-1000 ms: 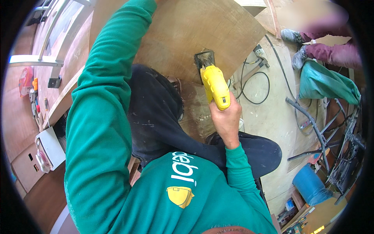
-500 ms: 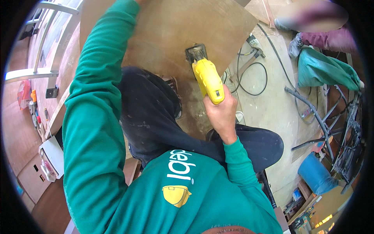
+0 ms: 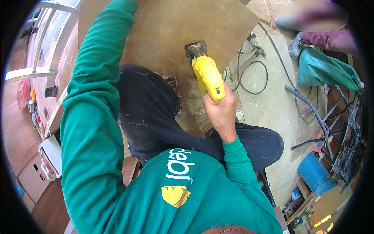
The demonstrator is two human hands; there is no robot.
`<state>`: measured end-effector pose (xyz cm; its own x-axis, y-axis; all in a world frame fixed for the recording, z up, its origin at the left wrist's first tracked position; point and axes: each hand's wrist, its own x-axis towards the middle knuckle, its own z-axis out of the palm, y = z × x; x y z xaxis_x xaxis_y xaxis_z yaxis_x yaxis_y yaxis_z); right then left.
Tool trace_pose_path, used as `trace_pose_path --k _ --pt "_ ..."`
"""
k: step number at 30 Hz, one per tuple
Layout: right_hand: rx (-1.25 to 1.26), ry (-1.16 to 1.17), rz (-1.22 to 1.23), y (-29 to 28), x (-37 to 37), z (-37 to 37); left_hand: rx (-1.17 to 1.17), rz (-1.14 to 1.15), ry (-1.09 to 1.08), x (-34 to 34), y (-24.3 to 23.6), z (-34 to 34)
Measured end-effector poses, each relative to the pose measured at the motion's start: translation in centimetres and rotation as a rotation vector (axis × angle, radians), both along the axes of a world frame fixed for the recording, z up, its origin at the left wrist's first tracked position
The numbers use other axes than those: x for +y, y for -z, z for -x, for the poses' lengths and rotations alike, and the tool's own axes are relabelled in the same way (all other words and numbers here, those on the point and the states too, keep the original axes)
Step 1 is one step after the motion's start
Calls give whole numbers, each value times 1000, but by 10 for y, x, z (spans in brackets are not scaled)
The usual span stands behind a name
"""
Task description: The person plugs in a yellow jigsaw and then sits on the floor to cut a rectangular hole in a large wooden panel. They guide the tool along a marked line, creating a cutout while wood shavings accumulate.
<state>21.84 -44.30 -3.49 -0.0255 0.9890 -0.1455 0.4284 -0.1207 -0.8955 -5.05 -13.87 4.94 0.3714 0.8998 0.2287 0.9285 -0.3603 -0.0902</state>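
Observation:
A yellow jigsaw (image 3: 209, 76) is gripped by its rear handle in my right hand (image 3: 221, 113), whose fingers wrap round it. Its dark base plate (image 3: 189, 49) rests on a large brown plywood sheet (image 3: 163, 35), a little in from the sheet's near edge. The blade is hidden from this angle. My left arm, in a green sleeve (image 3: 93, 78), stretches far forward over the sheet's left side. Beyond the cuff, my left hand is cut off by the top edge of the picture.
My bent legs (image 3: 148, 105) lie close below the sheet. Right of it are a hammer (image 3: 253, 58) and a looped black cable (image 3: 266, 78). Farther right stand a blue bucket (image 3: 313, 171), a green sack (image 3: 323, 68) and another person's leg (image 3: 331, 41). An aluminium ladder (image 3: 58, 50) is at left.
The jigsaw has edged slightly forward, away from me, with my right hand still round its handle. My left arm has shifted a little to the left.

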Motion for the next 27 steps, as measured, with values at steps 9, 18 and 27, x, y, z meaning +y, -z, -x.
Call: trace_pose_path --k 9,18,27 --pt "5 0 -17 -2 2 2 -19 -22 20 -5 -2 -2" --pt "9 15 -37 -2 4 4 -28 -20 9 0 -1 -1" --pt "17 37 -15 0 4 5 -33 -58 18 6 6 0"
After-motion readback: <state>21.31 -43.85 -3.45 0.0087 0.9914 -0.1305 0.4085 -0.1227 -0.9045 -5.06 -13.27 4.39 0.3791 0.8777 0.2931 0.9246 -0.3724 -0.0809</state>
